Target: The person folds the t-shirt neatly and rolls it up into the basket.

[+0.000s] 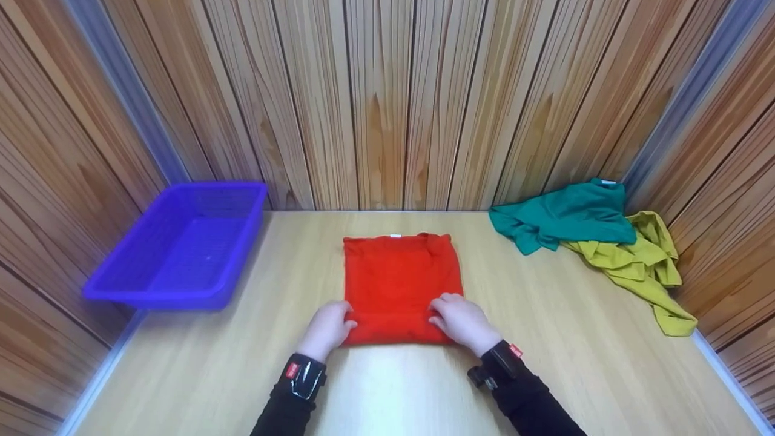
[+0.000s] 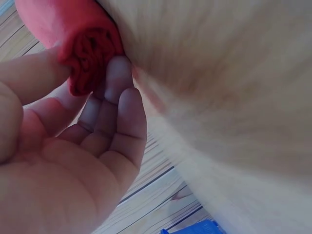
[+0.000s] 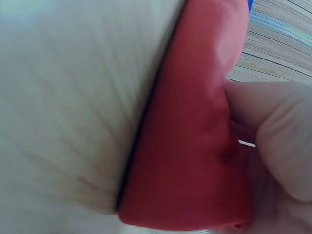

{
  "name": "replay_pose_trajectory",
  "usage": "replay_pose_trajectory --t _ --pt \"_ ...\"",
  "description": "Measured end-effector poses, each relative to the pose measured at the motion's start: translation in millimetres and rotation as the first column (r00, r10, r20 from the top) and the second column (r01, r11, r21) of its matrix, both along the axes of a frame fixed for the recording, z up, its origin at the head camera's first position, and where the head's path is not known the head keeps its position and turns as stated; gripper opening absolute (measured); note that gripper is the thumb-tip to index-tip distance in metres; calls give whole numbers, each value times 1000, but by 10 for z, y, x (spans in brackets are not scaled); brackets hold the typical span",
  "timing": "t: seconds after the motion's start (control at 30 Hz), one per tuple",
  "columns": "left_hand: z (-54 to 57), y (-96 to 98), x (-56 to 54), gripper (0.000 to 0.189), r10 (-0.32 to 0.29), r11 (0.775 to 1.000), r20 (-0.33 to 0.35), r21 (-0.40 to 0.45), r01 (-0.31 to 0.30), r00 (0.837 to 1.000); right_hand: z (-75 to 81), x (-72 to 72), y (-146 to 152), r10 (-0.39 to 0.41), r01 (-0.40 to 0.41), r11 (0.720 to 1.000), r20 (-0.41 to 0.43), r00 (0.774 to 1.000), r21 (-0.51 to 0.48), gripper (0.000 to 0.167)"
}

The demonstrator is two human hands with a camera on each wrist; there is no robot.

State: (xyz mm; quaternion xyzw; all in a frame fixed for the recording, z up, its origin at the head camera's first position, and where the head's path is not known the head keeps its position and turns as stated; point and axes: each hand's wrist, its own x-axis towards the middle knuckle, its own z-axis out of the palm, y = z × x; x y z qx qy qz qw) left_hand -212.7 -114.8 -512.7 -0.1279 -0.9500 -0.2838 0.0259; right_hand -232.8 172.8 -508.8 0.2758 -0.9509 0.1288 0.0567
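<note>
A red T-shirt (image 1: 399,272) lies folded into a rough square on the table, a small white label at its far edge. Its near edge is rolled into a thick band, and the spiral of cloth layers at the roll's end (image 2: 90,58) shows in the left wrist view. My left hand (image 1: 330,327) pinches the roll's left end between thumb and curled fingers. At the right end my right hand (image 1: 463,321) grips the same roll, its thumb (image 3: 253,105) against the cloth; its other fingers are mostly hidden in the right wrist view.
A purple plastic basket (image 1: 233,266) stands at the left. At the back right lies a crumpled green garment (image 1: 569,212), partly over a yellow-green garment (image 1: 642,260). Wood-patterned walls (image 1: 381,121) close off the back and both sides of the table (image 1: 387,393).
</note>
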Motion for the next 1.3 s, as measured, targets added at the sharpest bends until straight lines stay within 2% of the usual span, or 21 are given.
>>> replay_pose_trajectory --t 0.17,0.3,0.43,0.57,0.73,0.9,1.17,1.23,1.3 --pt "-17 2 -2 16 -3 1000 -14 -14 3 1000 -27 29 13 13 -16 1000 -111 994 -23 18" --pt "-18 0 -7 16 -5 1000 -15 -20 5 1000 21 92 -1 10 -21 998 -173 985 -57 27" --pt "-2 6 -11 17 -5 1000 -1 -24 5 1000 119 204 -58 25 -41 997 -227 973 -67 35" --pt "-1 10 -14 17 2 1000 18 -24 -2 1000 153 338 -120 49 -55 998 -288 956 -15 35" --pt "-13 4 -11 18 9 1000 19 -21 -9 1000 85 448 -170 20 -2 998 -305 952 59 36" --pt "-16 0 -7 18 12 1000 15 -12 -11 1000 10 456 -198 6 20 996 -311 950 82 37" --pt "-7 -6 13 17 -14 999 -55 -35 12 998 -42 379 -229 27 24 991 -377 926 129 24" --pt "-5 -1 42 17 -13 998 -97 -68 6 995 -47 366 -224 32 20 991 -372 928 135 25" --pt "2 11 89 17 -17 993 -169 -121 -3 985 -46 361 -215 33 14 991 -352 935 130 28"
